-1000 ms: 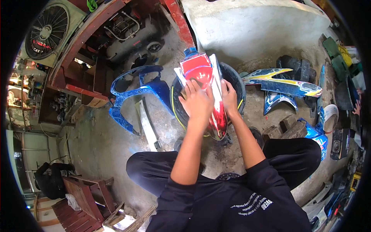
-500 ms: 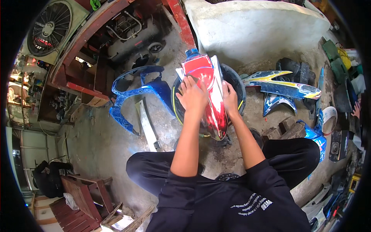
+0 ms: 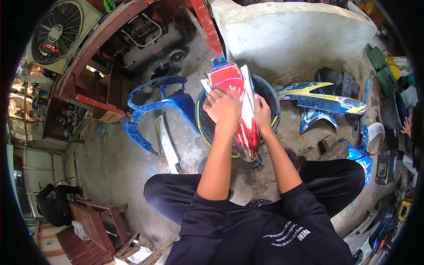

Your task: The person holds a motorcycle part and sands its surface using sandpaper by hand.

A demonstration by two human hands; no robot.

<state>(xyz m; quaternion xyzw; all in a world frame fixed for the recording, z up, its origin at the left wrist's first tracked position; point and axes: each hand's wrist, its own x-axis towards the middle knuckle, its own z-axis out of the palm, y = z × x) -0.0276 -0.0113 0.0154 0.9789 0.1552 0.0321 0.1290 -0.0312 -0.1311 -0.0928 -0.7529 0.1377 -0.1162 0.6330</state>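
Note:
A red, white and blue motorcycle body panel [image 3: 248, 128] lies lengthwise over a dark round tub [image 3: 270, 89], its narrow end toward me. My left hand [image 3: 224, 106] presses on the panel's upper left part with the fingers bent together. A small dark patch shows by those fingertips; what it is I cannot make out. Along the panel's right edge my right hand [image 3: 262, 114] grips, its fingers pointing away from me. The tub's inside is mostly hidden under the panel.
On the floor at left lie a blue panel frame [image 3: 165, 104] and a whitish strip [image 3: 168, 143]. Blue, white and yellow panels [image 3: 327, 99] rest at right near wooden blocks [image 3: 324, 150]. A low white wall [image 3: 296, 37] stands behind. Another person's hand [image 3: 406, 125] shows at far right.
My left hand has shifted slightly toward me and to the right across the panel, its fingers more bent. The right hand stays at the panel's edge.

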